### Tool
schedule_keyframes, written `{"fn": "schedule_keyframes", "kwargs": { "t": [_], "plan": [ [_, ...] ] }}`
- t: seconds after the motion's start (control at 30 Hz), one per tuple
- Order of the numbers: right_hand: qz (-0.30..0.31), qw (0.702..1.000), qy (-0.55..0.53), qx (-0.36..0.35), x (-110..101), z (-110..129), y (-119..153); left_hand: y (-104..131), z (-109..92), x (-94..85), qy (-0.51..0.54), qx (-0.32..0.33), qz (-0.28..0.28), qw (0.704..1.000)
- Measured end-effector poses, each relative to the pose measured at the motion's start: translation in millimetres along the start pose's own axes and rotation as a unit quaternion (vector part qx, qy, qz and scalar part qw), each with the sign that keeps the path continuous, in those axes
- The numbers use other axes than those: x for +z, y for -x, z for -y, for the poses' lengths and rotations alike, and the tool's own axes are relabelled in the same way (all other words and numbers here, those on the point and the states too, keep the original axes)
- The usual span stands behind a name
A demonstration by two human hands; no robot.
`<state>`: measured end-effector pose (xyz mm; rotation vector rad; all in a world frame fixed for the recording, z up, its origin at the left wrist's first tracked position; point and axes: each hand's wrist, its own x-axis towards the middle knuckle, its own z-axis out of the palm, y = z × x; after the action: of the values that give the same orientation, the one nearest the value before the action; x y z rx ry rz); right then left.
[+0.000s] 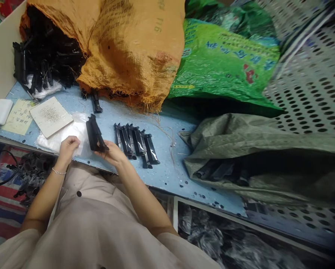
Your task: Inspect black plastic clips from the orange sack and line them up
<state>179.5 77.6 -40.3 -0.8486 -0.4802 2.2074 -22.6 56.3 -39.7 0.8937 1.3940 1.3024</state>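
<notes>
My right hand (110,153) grips the lower end of some long black plastic parts (94,132), held tilted above the table. They look like more than one piece pressed together. My left hand (68,148) is closed in a pinch just to their left; whatever its fingertips hold is too small to make out. Beneath both hands lies a pile of thin clear plastic bags (51,141). A row of several similar black parts (136,142) rests on the blue tabletop (162,170) to the right. One more black part (96,101) lies behind, by the orange sack.
An orange woven sack (134,48) spills black parts (41,56) at the back left. Beside the bags sit a speckled white tile (51,116), a yellow note (18,116) and a white device (1,112). Green bag (226,63) and grey-green sack (229,130) stand right.
</notes>
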Motion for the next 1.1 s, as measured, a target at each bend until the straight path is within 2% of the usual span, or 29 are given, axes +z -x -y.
{"fn": "schedule_keyframes", "kwargs": {
  "t": [0.1, 0.2, 0.3, 0.37, 0.43, 0.5, 0.57, 0.63, 0.7, 0.8, 0.9, 0.97, 1.0, 1.1],
  "plan": [
    [-0.025, 1.000, -0.014, -0.006, -10.7, 3.3, 3.2, 4.9, -5.9, -4.9, 0.009, 0.036, -0.019, 0.999],
    [-0.024, 1.000, -0.013, -0.005, -14.2, 4.3, 10.5, 9.0, -6.2, 4.0, -0.043, 0.058, 0.039, 0.997],
    [-0.008, 1.000, -0.002, -0.003, -11.9, 1.4, 14.0, 6.6, -1.1, 13.7, -0.050, 0.021, 0.067, 0.996],
    [-0.005, 1.000, 0.004, -0.004, -11.2, 0.2, 13.8, 2.8, 0.6, 11.0, -0.024, 0.018, 0.046, 0.998],
    [-0.013, 1.000, 0.007, -0.005, -11.7, 1.3, 12.1, 0.7, -1.8, 1.1, -0.039, 0.051, 0.053, 0.997],
    [-0.029, 0.999, 0.014, -0.016, -12.3, 4.6, 10.8, 2.1, -7.6, -10.4, -0.142, 0.113, 0.103, 0.978],
    [-0.055, 0.997, 0.034, -0.052, -11.6, 8.6, 13.7, 6.0, -14.1, -18.1, -0.274, 0.174, 0.144, 0.935],
    [-0.075, 0.992, 0.050, -0.093, -9.5, 10.9, 24.3, 9.6, -18.8, -19.6, -0.353, 0.208, 0.140, 0.902],
    [-0.061, 0.993, 0.046, -0.085, -6.7, 9.1, 42.2, 10.8, -20.3, -16.7, -0.362, 0.213, 0.120, 0.900],
    [0.020, 0.999, 0.020, 0.034, -3.4, -2.1, 68.9, 10.3, -19.9, -11.7, -0.331, 0.211, 0.113, 0.913],
    [0.063, 0.991, -0.017, 0.116, -2.0, -15.7, 74.3, 16.8, -21.9, -10.2, -0.323, 0.243, 0.096, 0.910],
    [0.056, 0.991, -0.030, 0.116, -0.5, -21.2, 65.0, 28.7, -25.0, -8.8, -0.340, 0.279, 0.102, 0.892],
    [0.046, 0.993, -0.021, 0.102, 1.4, -22.7, 58.6, 36.3, -26.4, -7.2, -0.350, 0.300, 0.125, 0.879],
    [-0.006, 0.994, 0.105, 0.004, 14.2, -25.2, 43.9, 59.1, -28.6, -0.3, -0.363, 0.340, 0.240, 0.834]
  ]
}}
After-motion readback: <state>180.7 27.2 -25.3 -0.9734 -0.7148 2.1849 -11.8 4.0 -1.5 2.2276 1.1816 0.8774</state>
